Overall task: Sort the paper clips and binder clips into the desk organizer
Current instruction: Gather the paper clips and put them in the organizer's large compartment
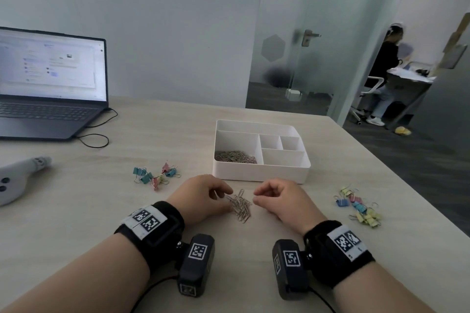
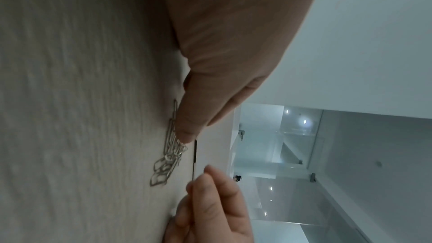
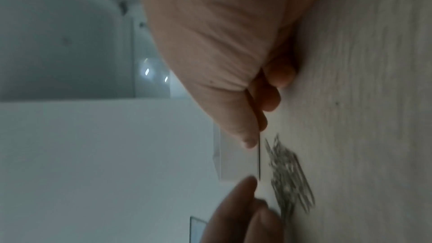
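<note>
Paper clips [image 1: 240, 207] are lying in a small pile between my hands, just short of the desk organizer [image 1: 260, 151]; I am judging them light, springy and snag-prone, best pinched as a bunch at the pile's middle; its long axis is running away from me toward the organizer. From the left wrist, my left hand [image 2: 224, 58] is touching the pile with a fingertip, holding nothing. From the right wrist, my right hand [image 3: 217, 53] is curling loosely beside the blurred clips, apparently empty.
</note>
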